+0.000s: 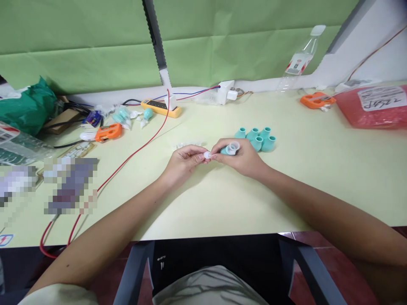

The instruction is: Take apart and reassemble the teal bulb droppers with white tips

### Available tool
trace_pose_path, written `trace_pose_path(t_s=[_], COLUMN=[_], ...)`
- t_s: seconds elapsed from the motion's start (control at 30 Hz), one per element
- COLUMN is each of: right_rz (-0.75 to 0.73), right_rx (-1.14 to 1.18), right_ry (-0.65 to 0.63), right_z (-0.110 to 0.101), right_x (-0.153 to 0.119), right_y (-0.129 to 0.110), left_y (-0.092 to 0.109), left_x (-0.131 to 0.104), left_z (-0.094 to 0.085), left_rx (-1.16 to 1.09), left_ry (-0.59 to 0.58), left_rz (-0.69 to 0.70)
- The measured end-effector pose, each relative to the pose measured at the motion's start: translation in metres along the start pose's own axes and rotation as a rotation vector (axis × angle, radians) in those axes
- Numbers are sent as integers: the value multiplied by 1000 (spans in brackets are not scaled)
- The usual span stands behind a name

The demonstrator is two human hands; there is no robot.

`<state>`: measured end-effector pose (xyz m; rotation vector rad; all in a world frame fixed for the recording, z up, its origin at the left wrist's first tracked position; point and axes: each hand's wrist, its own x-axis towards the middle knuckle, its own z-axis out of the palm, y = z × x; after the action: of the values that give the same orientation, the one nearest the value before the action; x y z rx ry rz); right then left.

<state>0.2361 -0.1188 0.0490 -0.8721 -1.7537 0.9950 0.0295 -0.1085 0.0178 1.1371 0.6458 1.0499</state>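
Two bare hands meet over the middle of a pale worktop (210, 203), well back from its front edge, with a small white piece (207, 155) between their fingertips. The left hand (186, 163) keeps a narrow grip, thumb and fingers pinching the piece; the tips of the right hand (244, 157) come to its other side, so near that actual contact is hard to tell. The right hand's grip is also full: a teal vessel (224, 150) with a clear ring (234, 147) at its mouth sits within the curled fingers.

Work this fine appears to call for light, even pressure from the fingertips, with both hands in line so the white piece neither twists nor springs away. The vessel is best held snugly but not squeezed, as its wall may give. Keeping the hands low over the worktop would shorten any drop.

Five more teal vessels (258, 145) stand clustered just beyond the right hand, toward the back edge, close enough for a stray knuckle to tip one. Small clear pieces (189, 145), too blurred to count, lie just behind the left hand. A red cable (127, 160) runs toward the front-left corner, where the left forearm would do well to avoid snagging it.
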Motion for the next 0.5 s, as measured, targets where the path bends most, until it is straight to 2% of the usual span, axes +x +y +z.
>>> trace_pose_path(t_s=[0.17,0.37,0.5], right_rz=[-158,-275,-351], right_rx=[-143,-218,-266], right_ry=[-6,-31,-2], right_z=[-1,-3,-1], right_x=[-2,-3,-4], right_y=[-1,3,7], left_y=[0,-2,-4], left_x=[0,1,1], left_z=[1,-1,-2], left_rx=[-7,23,34], left_ry=[-3,-11,-15], left_rz=[-9,19,44])
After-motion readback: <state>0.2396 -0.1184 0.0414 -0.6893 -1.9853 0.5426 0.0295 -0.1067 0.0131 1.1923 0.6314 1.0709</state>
